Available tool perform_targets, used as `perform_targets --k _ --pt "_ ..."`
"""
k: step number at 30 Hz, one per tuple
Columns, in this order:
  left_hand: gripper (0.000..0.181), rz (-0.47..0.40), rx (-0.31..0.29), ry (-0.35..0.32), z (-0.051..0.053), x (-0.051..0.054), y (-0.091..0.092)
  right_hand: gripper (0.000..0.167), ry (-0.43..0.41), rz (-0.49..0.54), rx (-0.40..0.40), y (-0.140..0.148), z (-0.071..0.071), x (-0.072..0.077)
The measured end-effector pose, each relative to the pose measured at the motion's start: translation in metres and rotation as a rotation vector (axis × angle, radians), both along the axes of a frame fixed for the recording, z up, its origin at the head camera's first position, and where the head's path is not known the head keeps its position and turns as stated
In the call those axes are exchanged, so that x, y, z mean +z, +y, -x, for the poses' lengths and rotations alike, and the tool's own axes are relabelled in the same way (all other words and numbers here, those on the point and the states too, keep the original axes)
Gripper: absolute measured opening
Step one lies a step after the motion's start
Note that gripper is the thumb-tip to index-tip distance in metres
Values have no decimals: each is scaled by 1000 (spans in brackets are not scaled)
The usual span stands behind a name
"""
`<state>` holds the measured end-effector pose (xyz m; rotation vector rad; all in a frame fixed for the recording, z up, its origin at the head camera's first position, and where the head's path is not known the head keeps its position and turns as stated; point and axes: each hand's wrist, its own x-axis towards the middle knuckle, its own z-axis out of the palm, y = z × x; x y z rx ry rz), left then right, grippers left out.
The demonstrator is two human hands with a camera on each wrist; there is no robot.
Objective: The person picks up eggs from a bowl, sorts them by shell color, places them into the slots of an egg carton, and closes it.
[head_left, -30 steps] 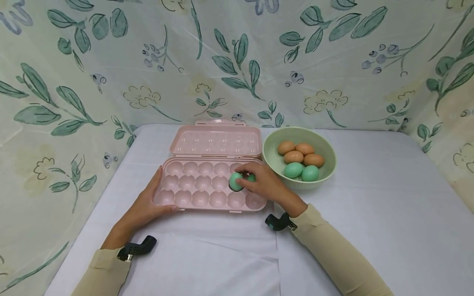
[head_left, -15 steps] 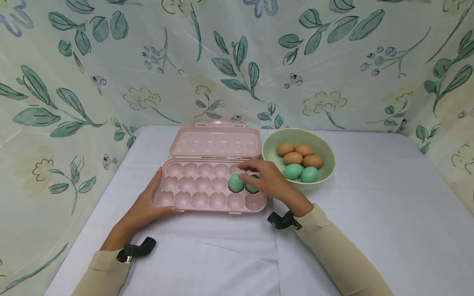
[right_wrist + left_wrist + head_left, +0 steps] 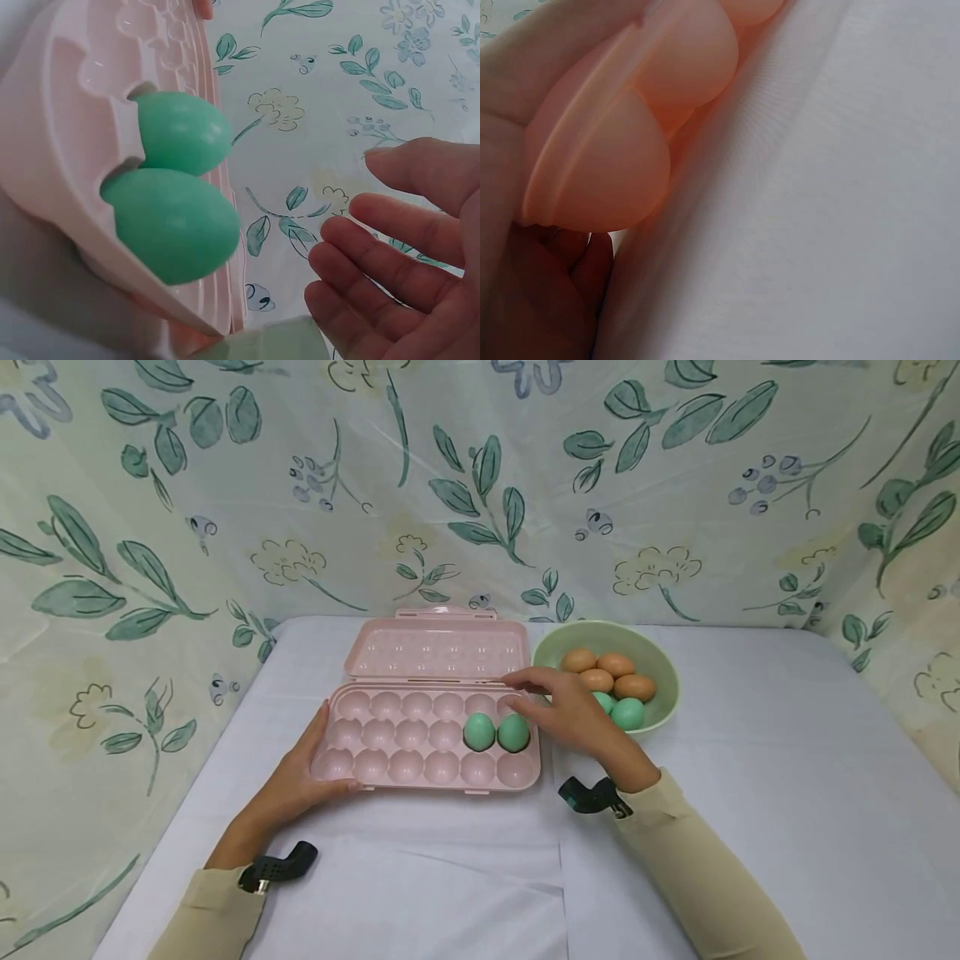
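An open pink egg tray holds two green eggs side by side in its middle row at the right. My left hand grips the tray's left end, thumb along the front edge; in the left wrist view the hand wraps round the tray's cups. Over the tray's back right corner, my right hand holds nothing. Its fingers are spread and relaxed in the right wrist view, where the hand is apart from the eggs.
A light green bowl stands right of the tray, holding several brown eggs and two green eggs, one partly hidden by the right hand. The tray's lid lies back toward the floral cloth. White cloth covers the table.
My right hand has let go of the left green egg, which sits in its cup, and has moved right toward the bowl. The second green egg is uncovered. My left hand stays on the tray.
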<state>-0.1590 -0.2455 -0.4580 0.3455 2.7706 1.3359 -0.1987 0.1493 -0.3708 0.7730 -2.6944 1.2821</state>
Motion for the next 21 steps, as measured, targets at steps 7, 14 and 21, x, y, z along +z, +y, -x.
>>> perform_targets --k 7,14,21 --pt "129 11 -1 14 1 0 -2 28 35 -20 -41 17 3 5" --pt "129 6 -5 11 0 0 -2 34 -10 26 -47 34 6 8" --pt "127 -7 -4 -1 0 -1 -3 34 -4 46 -78 53 10 11"
